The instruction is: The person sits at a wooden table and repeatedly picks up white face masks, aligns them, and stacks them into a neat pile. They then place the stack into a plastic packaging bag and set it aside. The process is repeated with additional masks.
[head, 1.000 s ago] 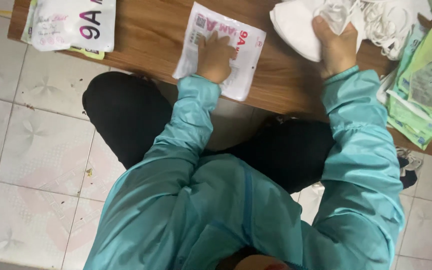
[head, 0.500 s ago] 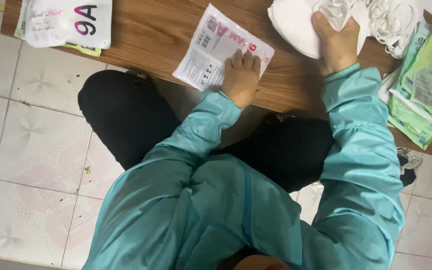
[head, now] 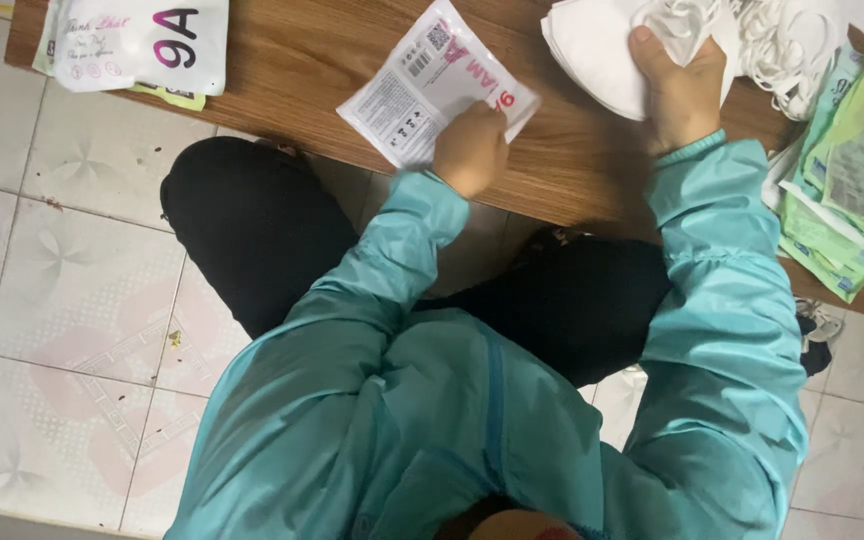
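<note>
Your left hand [head: 469, 148] presses on the white packet [head: 422, 85] near the table [head: 292, 70] edge, top middle, so it stays put. Your right hand [head: 680, 92] squeezes white masks [head: 597, 50], top right.

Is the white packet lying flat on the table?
Flat: the white packet lies printed side up on the table, under the left hand.

Left hand [head: 469, 150] curled (knuckles up), right hand [head: 680, 92] clenched.
</note>
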